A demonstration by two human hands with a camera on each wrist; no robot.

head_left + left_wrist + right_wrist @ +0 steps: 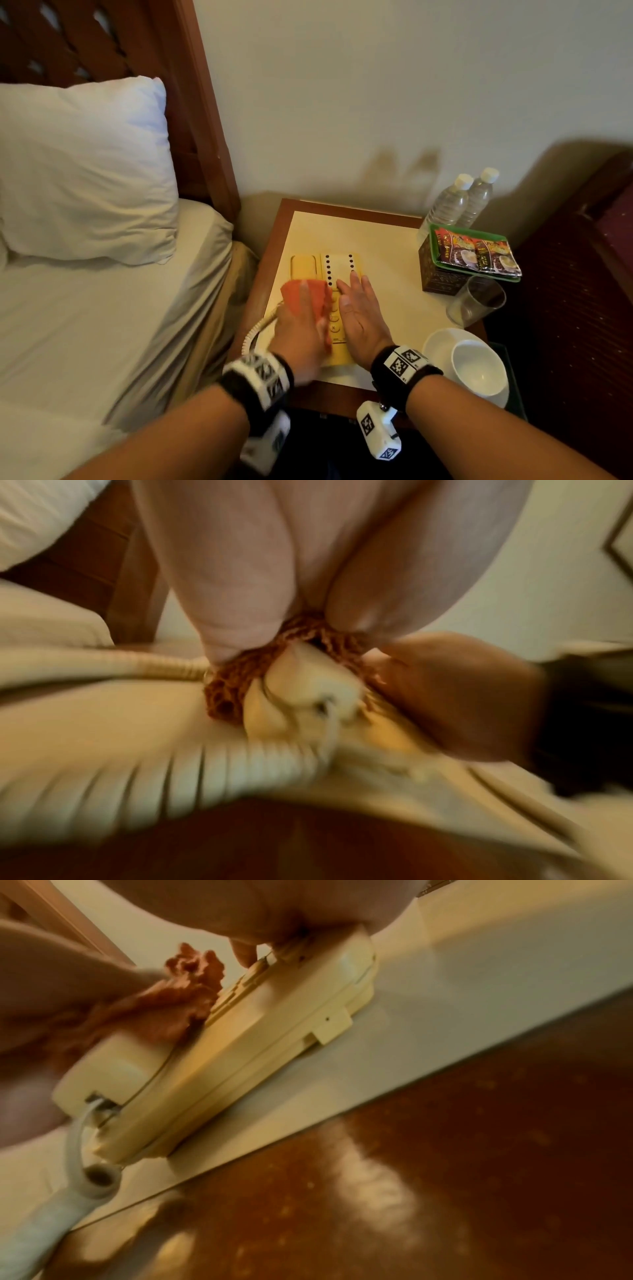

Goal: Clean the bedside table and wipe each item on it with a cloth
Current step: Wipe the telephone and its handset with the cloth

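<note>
A yellow telephone [342, 265] lies in the middle of the cream-topped bedside table [387, 246]. My left hand [298, 329] holds an orange cloth [308, 296] down on the handset on the phone's left side. In the left wrist view the cloth [226, 693] is bunched between palm and handset end, above the coiled cord [171, 777]. Flat on the keypad beside it rests my right hand [359, 308], fingers straight. The right wrist view shows the phone [260, 1047] side-on, with the cloth [171, 1010] on its top.
Two water bottles [448, 202] stand at the table's back right. In front of them, a green tray [462, 230] of sachets tops a dark box [438, 277]. A glass [476, 301] and a white cup [479, 363] on a saucer [438, 346] follow. Left is the bed with a pillow [82, 164].
</note>
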